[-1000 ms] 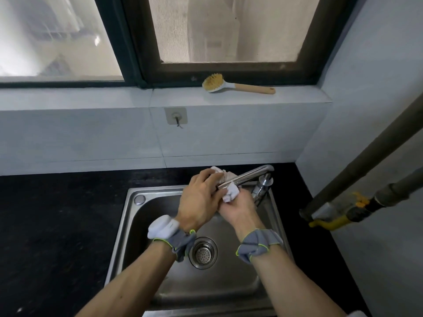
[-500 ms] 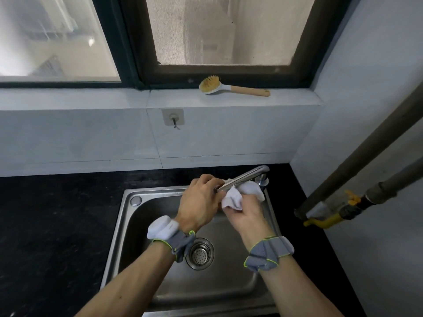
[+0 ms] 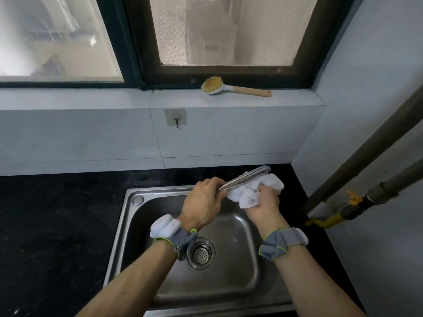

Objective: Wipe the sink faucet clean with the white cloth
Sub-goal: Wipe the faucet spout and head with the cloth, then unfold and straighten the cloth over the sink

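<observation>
Wiping is the step in hand: your right hand (image 3: 263,203) is bunching the crumpled white cloth (image 3: 251,189) in closed fingers and pressing it against the underside of the long shiny steel faucet spout (image 3: 245,178), near its base. Your left hand (image 3: 201,208) is curling its fingers around the spout's outlet end, steadying it over the stainless steel sink basin (image 3: 229,282). Next, you are likely needing to slide the cloth along the spout toward your left fingertips, keeping contact.
</observation>
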### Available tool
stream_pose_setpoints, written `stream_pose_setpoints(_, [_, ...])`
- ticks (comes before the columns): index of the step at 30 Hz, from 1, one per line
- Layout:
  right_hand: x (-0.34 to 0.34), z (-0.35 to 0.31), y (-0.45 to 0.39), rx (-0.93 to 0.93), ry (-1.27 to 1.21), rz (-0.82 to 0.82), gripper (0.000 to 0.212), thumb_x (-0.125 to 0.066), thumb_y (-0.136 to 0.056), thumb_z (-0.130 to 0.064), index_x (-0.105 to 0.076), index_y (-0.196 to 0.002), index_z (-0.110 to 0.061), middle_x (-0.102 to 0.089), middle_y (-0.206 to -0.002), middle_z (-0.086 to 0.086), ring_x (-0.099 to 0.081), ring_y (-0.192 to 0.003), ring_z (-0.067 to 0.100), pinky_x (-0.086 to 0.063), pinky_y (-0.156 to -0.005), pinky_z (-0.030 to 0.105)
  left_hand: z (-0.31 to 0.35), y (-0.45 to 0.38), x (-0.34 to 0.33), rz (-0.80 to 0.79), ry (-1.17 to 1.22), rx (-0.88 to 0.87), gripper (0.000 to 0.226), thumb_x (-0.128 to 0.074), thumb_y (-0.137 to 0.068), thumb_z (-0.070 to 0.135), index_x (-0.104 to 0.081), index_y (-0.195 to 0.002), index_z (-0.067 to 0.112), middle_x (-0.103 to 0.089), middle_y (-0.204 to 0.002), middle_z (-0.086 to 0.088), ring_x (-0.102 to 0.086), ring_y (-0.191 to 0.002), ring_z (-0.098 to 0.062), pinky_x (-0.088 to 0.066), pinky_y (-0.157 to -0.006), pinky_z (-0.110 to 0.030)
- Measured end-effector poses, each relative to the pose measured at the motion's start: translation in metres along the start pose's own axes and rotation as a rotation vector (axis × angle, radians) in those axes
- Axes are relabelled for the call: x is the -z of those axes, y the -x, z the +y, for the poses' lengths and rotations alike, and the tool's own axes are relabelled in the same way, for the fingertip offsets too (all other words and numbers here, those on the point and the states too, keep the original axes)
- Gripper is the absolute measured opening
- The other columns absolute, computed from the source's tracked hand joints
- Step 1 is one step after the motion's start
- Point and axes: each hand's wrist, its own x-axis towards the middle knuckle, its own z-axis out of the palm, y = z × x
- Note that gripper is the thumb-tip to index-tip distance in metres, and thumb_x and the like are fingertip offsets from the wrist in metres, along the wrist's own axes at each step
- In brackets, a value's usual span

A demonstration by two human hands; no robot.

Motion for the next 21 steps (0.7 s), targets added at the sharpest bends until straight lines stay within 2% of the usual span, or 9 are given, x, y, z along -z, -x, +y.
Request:
stream_pose_setpoints(3, [0.009, -0.002, 0.003, 0.153, 0.127, 0.126, 0.016, -0.054, -0.089, -0.014, -0.058, -0.077, -0.005, -0.061, -0.075, 0.007, -0.058, -0.063, 0.019, -0.045, -0.056, 0.028, 0.003, -0.002, 0.003, -0.073, 0.103, 0.037, 0.029, -0.051, -0.099, 0.029, -0.054, -0.125, 0.016, -0.063, -0.118, -0.007, -0.058, -0.105, -0.026, -0.047, -0.092, -0.038])
stream_pose_setpoints(7, [0.015, -0.013, 0.015, 0.305, 0.171, 0.105, 0.013, -0.057, -0.086, -0.018, -0.066, -0.086, -0.008, -0.067, -0.082, 0.005, -0.063, -0.070, 0.019, -0.049, -0.063, 0.029, 0.004, -0.010, 0.016, -0.130, 0.231, 0.095, 0.029, -0.059, -0.095, 0.025, -0.057, -0.123, 0.016, -0.063, -0.118, -0.003, -0.060, -0.103, -0.015, -0.043, -0.087, -0.023])
stream_pose_setpoints(10, [0.011, -0.021, 0.028, 0.375, 0.196, 0.041, 0.010, -0.060, -0.087, -0.022, -0.066, -0.084, -0.014, -0.067, -0.083, 0.002, -0.064, -0.074, 0.018, -0.050, -0.068, 0.029, 0.006, -0.013, 0.024, -0.064, 0.388, 0.161, 0.034, -0.060, -0.093, 0.019, -0.056, -0.126, 0.013, -0.064, -0.118, -0.002, -0.060, -0.099, -0.012, -0.041, -0.084, -0.019])
stream_pose_setpoints(12, [0.006, -0.023, 0.037, 0.382, 0.203, -0.048, 0.011, -0.062, -0.087, -0.023, -0.067, -0.087, -0.014, -0.070, -0.086, 0.003, -0.066, -0.078, 0.018, -0.053, -0.072, 0.031, 0.011, -0.013, 0.030, 0.020, 0.440, 0.187, 0.029, -0.055, -0.095, 0.022, -0.059, -0.123, 0.014, -0.066, -0.114, 0.001, -0.060, -0.096, -0.011, -0.040, -0.082, -0.019])
stream_pose_setpoints(15, [-0.007, -0.024, 0.048, 0.318, 0.173, -0.250, 0.027, -0.063, -0.087, -0.025, -0.069, -0.108, -0.008, -0.073, -0.107, 0.011, -0.069, -0.095, 0.025, -0.055, -0.083, 0.038, 0.016, -0.013, 0.042, 0.095, 0.489, 0.174, 0.034, -0.048, -0.097, 0.044, -0.064, -0.113, 0.019, -0.070, -0.108, 0.003, -0.065, -0.093, -0.013, -0.046, -0.079, -0.023])
stream_pose_setpoints(17, [-0.018, -0.023, 0.059, 0.209, 0.131, -0.425, 0.032, -0.057, -0.091, -0.024, -0.064, -0.116, -0.005, -0.070, -0.116, 0.016, -0.065, -0.111, 0.032, -0.050, -0.098, 0.046, 0.018, -0.011, 0.048, 0.047, 0.675, 0.165, 0.049, -0.045, -0.095, 0.056, -0.065, -0.112, 0.015, -0.073, -0.105, -0.008, -0.070, -0.093, -0.020, -0.057, -0.083, -0.036])
stream_pose_setpoints(18, [-0.024, -0.021, 0.065, 0.136, 0.115, -0.512, 0.030, -0.053, -0.094, -0.022, -0.063, -0.116, -0.004, -0.070, -0.116, 0.017, -0.063, -0.113, 0.033, -0.046, -0.103, 0.047, 0.016, -0.009, 0.052, 0.011, 0.765, 0.174, 0.056, -0.047, -0.092, 0.060, -0.066, -0.111, 0.012, -0.073, -0.105, -0.014, -0.071, -0.094, -0.025, -0.058, -0.088, -0.045])
stream_pose_setpoints(19, [-0.028, -0.018, 0.070, 0.075, 0.109, -0.578, 0.030, -0.050, -0.095, -0.020, -0.062, -0.115, -0.002, -0.070, -0.115, 0.019, -0.062, -0.113, 0.034, -0.043, -0.105, 0.048, 0.013, -0.008, 0.055, -0.021, 0.853, 0.178, 0.058, -0.050, -0.090, 0.062, -0.066, -0.112, 0.010, -0.073, -0.106, -0.016, -0.072, -0.096, -0.031, -0.057, -0.090, -0.050])
stream_pose_setpoints(21, [-0.036, -0.011, 0.075, 0.009, 0.124, -0.641, 0.036, -0.052, -0.093, -0.019, -0.059, -0.120, 0.003, -0.066, -0.120, 0.024, -0.060, -0.117, 0.037, -0.040, -0.109, 0.049, 0.004, -0.001, 0.063, -0.035, 0.947, 0.184, 0.048, -0.058, -0.089, 0.054, -0.066, -0.114, 0.014, -0.075, -0.105, -0.013, -0.073, -0.098, -0.032, -0.058, -0.089, -0.053])
